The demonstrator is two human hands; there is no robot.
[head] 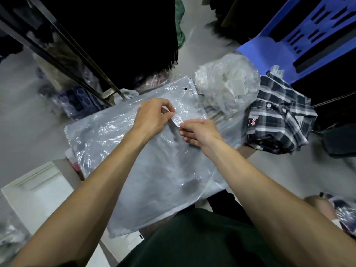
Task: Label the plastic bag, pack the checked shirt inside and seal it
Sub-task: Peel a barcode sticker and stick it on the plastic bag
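Note:
A large clear plastic bag (146,160) lies flat in front of me, its punched top edge pointing away. Over its upper part both hands meet on a small white barcode label (177,120). My left hand (154,116) pinches the label's upper end. My right hand (200,132) pinches its lower end, fingers close to the bag. I cannot tell whether the label touches the plastic. The folded navy and white checked shirt (277,114) rests to the right of the bag, apart from both hands.
A crumpled heap of clear plastic (227,87) sits beyond the bag, beside the shirt. A blue plastic chair (300,31) stands at the back right. Dark racks with a metal frame (63,51) fill the back left. White sheets (36,191) lie at the left.

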